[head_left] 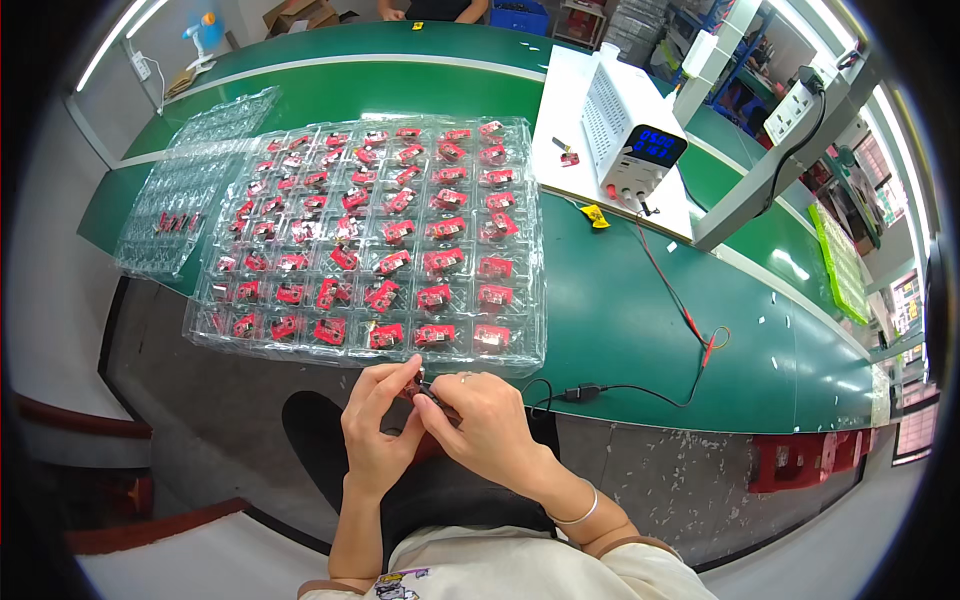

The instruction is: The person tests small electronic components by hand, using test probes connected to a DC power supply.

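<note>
Two hands meet over a small dark-and-red piece point(409, 390) at the near edge of a green tabletop point(630, 340).
The left hand point(382, 418) pinches the piece between thumb and fingertips; the right hand point(485, 425) closes on it too, the piece mostly hidden, just on the near side of a clear plastic tray point(537, 290) filled with rows of red circuit boards point(435, 336). A second clear tray point(150, 245) lies left. On a white board point(558, 105) to the right stands a white power supply point(612, 125) with a lit blue display; a yellow tag point(596, 217) and thin leads point(667, 290) lie nearby. Pale scraps dot the grey floor point(640, 490); across the tabletop, part of another person point(445, 10) shows.
</note>
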`<action>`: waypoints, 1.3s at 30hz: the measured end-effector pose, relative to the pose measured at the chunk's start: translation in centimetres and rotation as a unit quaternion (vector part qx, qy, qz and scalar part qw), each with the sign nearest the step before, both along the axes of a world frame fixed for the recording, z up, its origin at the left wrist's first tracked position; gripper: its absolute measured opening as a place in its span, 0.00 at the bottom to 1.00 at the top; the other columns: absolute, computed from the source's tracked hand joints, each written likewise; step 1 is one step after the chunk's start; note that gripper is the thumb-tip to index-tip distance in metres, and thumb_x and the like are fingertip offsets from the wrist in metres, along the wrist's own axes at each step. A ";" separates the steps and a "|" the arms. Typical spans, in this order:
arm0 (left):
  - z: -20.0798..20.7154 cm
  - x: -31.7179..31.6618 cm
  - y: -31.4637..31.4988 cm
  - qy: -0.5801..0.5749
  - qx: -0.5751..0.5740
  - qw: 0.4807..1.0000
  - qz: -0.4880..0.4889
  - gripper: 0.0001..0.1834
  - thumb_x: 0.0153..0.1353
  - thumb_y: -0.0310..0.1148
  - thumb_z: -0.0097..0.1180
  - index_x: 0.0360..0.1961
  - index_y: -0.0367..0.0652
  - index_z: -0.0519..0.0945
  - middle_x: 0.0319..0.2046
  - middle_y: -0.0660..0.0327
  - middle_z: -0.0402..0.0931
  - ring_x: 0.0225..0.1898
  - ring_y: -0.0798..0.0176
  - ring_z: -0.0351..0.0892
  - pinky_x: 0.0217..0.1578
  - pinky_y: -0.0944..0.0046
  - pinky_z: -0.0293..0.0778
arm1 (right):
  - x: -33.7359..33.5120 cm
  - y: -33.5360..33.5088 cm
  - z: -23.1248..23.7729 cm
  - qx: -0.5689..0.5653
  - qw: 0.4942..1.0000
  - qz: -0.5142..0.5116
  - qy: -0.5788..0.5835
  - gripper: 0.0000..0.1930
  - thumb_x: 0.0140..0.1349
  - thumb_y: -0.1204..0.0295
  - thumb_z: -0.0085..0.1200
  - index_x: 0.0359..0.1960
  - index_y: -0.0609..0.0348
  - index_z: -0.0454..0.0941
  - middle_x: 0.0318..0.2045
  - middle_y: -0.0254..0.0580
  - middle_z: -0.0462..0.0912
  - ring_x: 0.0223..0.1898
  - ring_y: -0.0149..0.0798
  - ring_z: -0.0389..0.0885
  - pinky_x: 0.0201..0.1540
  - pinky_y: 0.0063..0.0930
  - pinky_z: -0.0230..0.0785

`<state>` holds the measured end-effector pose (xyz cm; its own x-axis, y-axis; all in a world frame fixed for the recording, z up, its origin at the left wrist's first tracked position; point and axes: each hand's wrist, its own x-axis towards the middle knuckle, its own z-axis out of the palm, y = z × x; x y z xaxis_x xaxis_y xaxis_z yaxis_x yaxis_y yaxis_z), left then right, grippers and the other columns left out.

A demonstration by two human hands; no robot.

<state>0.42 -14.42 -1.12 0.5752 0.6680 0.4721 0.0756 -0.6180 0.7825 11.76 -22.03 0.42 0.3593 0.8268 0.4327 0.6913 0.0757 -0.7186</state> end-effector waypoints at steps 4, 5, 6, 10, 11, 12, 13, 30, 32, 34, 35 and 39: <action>0.1 0.2 0.2 0.018 0.011 1.000 -0.010 0.24 0.45 0.18 0.58 0.47 0.41 0.76 0.36 0.57 0.74 0.32 0.63 0.75 0.34 0.67 0.73 | 0.1 -0.2 0.0 -0.007 1.000 0.000 -0.013 0.07 0.50 0.73 0.56 0.20 0.57 0.71 0.12 0.37 0.68 0.15 0.40 0.67 0.21 0.32 0.60; 0.0 0.2 0.3 0.020 0.011 1.000 -0.008 0.24 0.45 0.18 0.58 0.47 0.41 0.76 0.36 0.57 0.74 0.32 0.63 0.75 0.34 0.67 0.73 | 0.1 -0.1 -0.1 -0.007 1.000 0.001 -0.011 0.07 0.50 0.73 0.56 0.20 0.57 0.71 0.12 0.37 0.68 0.15 0.40 0.67 0.21 0.32 0.60; -0.1 0.3 0.4 0.016 0.008 1.000 -0.009 0.24 0.44 0.18 0.58 0.47 0.41 0.76 0.35 0.57 0.74 0.31 0.63 0.75 0.33 0.67 0.73 | 0.1 0.0 -0.1 -0.008 1.000 0.000 -0.011 0.07 0.50 0.73 0.56 0.19 0.58 0.71 0.13 0.38 0.69 0.16 0.40 0.67 0.21 0.32 0.60; 0.2 -0.1 0.3 0.026 -0.006 1.000 0.013 0.23 0.44 0.19 0.59 0.46 0.41 0.76 0.32 0.57 0.75 0.29 0.62 0.75 0.32 0.67 0.72 | -0.2 0.4 0.1 0.006 1.000 0.012 -0.008 0.08 0.50 0.73 0.56 0.18 0.58 0.70 0.13 0.39 0.69 0.17 0.43 0.68 0.22 0.33 0.61; 0.1 -0.2 0.4 0.008 0.002 1.000 0.023 0.23 0.44 0.19 0.59 0.45 0.41 0.76 0.30 0.58 0.75 0.28 0.62 0.75 0.31 0.67 0.72 | -0.3 0.5 0.0 -0.001 1.000 0.021 -0.002 0.09 0.50 0.73 0.56 0.17 0.59 0.70 0.13 0.40 0.69 0.17 0.45 0.69 0.23 0.35 0.61; 0.0 -0.2 0.6 0.002 0.039 0.999 0.032 0.21 0.46 0.20 0.59 0.45 0.41 0.76 0.30 0.57 0.75 0.28 0.62 0.76 0.31 0.66 0.72 | -0.2 0.5 0.1 -0.007 0.999 0.029 -0.023 0.10 0.52 0.71 0.54 0.17 0.57 0.70 0.13 0.38 0.70 0.17 0.42 0.70 0.23 0.33 0.59; -0.6 -0.2 1.2 0.016 0.032 0.996 0.080 0.21 0.47 0.21 0.59 0.46 0.41 0.76 0.30 0.57 0.75 0.28 0.62 0.76 0.31 0.66 0.72 | 0.0 0.2 0.2 -0.002 0.999 0.035 -0.002 0.10 0.51 0.73 0.55 0.16 0.57 0.69 0.13 0.38 0.69 0.16 0.42 0.68 0.22 0.33 0.58; -1.5 -11.7 19.8 0.214 0.144 0.898 0.355 0.13 0.51 0.26 0.55 0.40 0.46 0.76 0.33 0.61 0.76 0.36 0.57 0.74 0.41 0.58 0.65 | 0.4 -0.3 0.3 -0.009 0.999 0.018 0.043 0.11 0.50 0.77 0.54 0.15 0.59 0.67 0.10 0.37 0.62 0.15 0.40 0.60 0.21 0.32 0.52; -1.4 -11.9 20.0 0.288 0.115 0.884 0.351 0.11 0.52 0.27 0.55 0.38 0.48 0.77 0.33 0.62 0.76 0.36 0.59 0.75 0.39 0.60 0.65 | 0.5 -0.1 0.1 -0.012 0.999 0.015 0.039 0.10 0.50 0.77 0.54 0.15 0.59 0.67 0.10 0.37 0.62 0.15 0.40 0.60 0.21 0.32 0.52; -0.7 -11.5 20.7 0.293 0.109 0.884 0.348 0.07 0.53 0.30 0.55 0.35 0.47 0.78 0.30 0.62 0.77 0.35 0.59 0.76 0.39 0.60 0.64 | 0.6 0.0 0.1 -0.018 0.999 0.016 0.034 0.10 0.50 0.77 0.54 0.15 0.60 0.67 0.10 0.37 0.62 0.15 0.40 0.60 0.21 0.32 0.52; -0.3 -11.4 21.0 0.342 0.145 0.861 0.347 0.06 0.53 0.32 0.55 0.34 0.47 0.78 0.29 0.61 0.77 0.33 0.58 0.77 0.39 0.59 0.64 | 0.6 0.1 0.2 -0.019 0.999 0.015 0.034 0.10 0.50 0.77 0.54 0.15 0.60 0.67 0.10 0.37 0.62 0.14 0.40 0.60 0.20 0.32 0.52; 1.1 -11.4 22.1 0.474 0.197 0.791 0.332 0.06 0.53 0.33 0.54 0.32 0.46 0.77 0.26 0.58 0.78 0.31 0.56 0.78 0.39 0.59 0.63 | 0.6 0.0 0.4 -0.029 0.999 0.013 0.035 0.10 0.50 0.77 0.55 0.15 0.60 0.67 0.10 0.38 0.63 0.14 0.40 0.60 0.20 0.32 0.52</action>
